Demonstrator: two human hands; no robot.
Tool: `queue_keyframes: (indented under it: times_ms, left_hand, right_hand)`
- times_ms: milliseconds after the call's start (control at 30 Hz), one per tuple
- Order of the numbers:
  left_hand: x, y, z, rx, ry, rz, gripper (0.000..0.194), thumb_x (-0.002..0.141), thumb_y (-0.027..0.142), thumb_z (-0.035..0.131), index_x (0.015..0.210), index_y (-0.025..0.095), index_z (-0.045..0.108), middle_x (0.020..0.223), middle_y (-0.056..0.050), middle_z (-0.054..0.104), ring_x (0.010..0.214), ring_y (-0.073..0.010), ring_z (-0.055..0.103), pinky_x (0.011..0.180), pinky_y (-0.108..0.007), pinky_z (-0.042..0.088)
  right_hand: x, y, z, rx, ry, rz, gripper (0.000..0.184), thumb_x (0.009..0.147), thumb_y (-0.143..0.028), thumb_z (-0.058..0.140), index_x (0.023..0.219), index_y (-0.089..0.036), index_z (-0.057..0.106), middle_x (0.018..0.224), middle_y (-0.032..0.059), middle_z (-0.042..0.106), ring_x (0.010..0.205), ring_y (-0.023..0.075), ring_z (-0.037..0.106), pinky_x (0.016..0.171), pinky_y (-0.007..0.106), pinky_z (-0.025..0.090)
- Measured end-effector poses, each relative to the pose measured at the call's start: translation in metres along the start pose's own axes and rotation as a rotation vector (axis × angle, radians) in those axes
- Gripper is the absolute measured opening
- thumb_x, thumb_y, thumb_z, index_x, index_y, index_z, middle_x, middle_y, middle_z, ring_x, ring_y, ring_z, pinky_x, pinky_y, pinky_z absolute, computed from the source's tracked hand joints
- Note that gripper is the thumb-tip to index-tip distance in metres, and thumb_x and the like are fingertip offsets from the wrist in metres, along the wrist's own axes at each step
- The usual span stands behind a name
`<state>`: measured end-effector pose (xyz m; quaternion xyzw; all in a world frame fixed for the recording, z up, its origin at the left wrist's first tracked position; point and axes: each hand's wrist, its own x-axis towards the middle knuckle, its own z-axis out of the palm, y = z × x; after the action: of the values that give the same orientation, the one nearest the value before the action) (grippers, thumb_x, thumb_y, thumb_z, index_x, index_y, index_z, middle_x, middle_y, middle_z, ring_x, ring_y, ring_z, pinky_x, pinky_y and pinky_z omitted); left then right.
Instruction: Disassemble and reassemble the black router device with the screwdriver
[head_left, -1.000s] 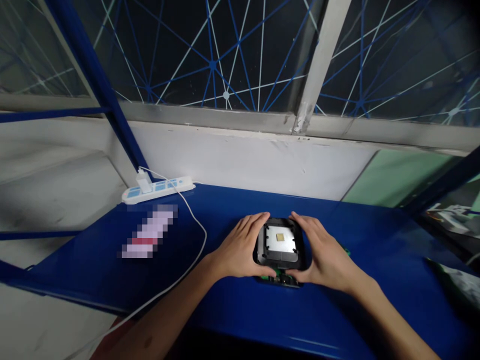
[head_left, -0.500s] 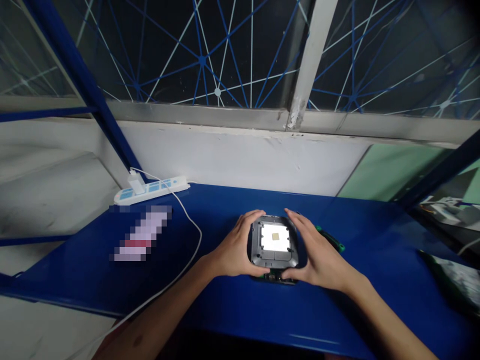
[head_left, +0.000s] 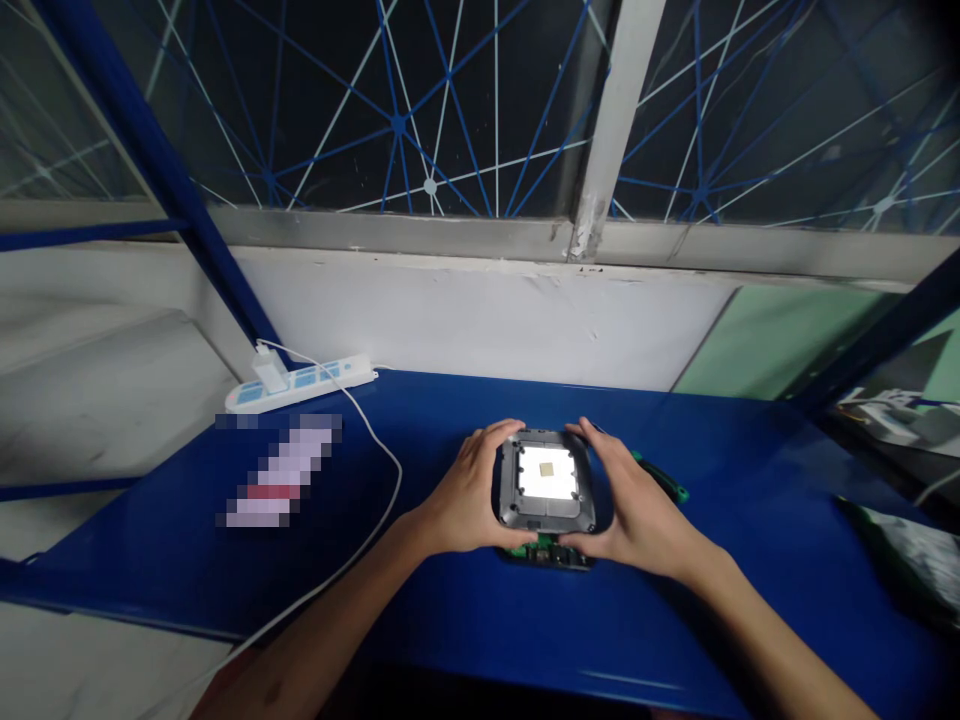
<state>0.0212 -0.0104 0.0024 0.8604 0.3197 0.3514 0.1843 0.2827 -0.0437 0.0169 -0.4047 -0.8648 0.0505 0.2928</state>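
Head view: left hand (head_left: pixel 466 500) and right hand (head_left: pixel 646 512), half-curled, gripping square black plastic cover (head_left: pixel 547 484); any uneven pressure risking scraped green circuit board (head_left: pixel 544 541).

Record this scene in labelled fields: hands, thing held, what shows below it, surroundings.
Left hand: holds black frame, left side
Right hand: holds frame, right side
Frame centre: white panel, small tan square
Below frame: green circuit board, partly covered
Surface: blue table
Beside right hand: green object, partly hidden
Back left: white power strip, plug inserted
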Motion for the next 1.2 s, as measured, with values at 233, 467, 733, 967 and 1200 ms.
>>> queue_keyframes:
  times_ms: [233,467,733,967,1200]
  left_hand:
    - [0.0,-0.001,0.0,0.026,-0.018,-0.011,0.122,0.057,0.043,0.092,0.151,0.027,0.016,0.152,-0.019,0.037,0.141,-0.0438,0.039,0.118,-0.067,0.029]
    - [0.0,-0.001,0.001,0.046,-0.033,-0.007,0.12,0.06,0.043,0.091,0.151,0.027,0.014,0.153,-0.019,0.036,0.141,-0.0443,0.038,0.118,-0.067,0.028]
    - [-0.001,-0.001,-0.004,0.143,-0.074,0.029,0.128,0.057,0.039,0.093,0.153,0.024,0.01,0.152,-0.02,0.036,0.139,-0.0435,0.036,0.114,-0.064,0.034]
    - [0.014,0.014,-0.004,0.264,-0.144,0.171,0.129,0.06,0.044,0.09,0.156,0.022,0.007,0.156,-0.019,0.034,0.144,-0.0438,0.032,0.122,-0.065,0.015]
    - [0.032,0.037,-0.003,0.293,-0.26,0.152,0.119,0.066,0.037,0.085,0.158,0.022,0.011,0.151,-0.017,0.04,0.138,-0.043,0.039,0.117,-0.061,0.027]
  right_hand:
    - [0.001,-0.001,0.0,-0.001,0.008,0.023,0.123,0.074,-0.053,0.079,0.162,-0.025,-0.002,0.154,0.0204,0.044,0.138,0.0452,0.046,0.106,0.066,0.046]
    - [0.0,-0.001,0.001,0.004,0.026,0.007,0.121,0.075,-0.053,0.078,0.162,-0.023,0.0,0.152,0.0209,0.045,0.136,0.044,0.048,0.108,0.064,0.045]
    - [0.001,-0.003,0.001,0.0,0.076,-0.049,0.121,0.072,-0.053,0.08,0.161,-0.02,0.005,0.145,0.023,0.051,0.128,0.0432,0.054,0.102,0.066,0.048]
    - [0.001,-0.004,0.005,-0.013,0.107,-0.081,0.12,0.073,-0.054,0.079,0.161,-0.018,0.005,0.145,0.0234,0.051,0.128,0.0424,0.054,0.103,0.065,0.048]
    - [0.0,-0.004,0.008,-0.065,0.11,-0.091,0.119,0.077,-0.058,0.075,0.162,-0.017,0.003,0.149,0.0249,0.048,0.133,0.0459,0.051,0.104,0.067,0.047]
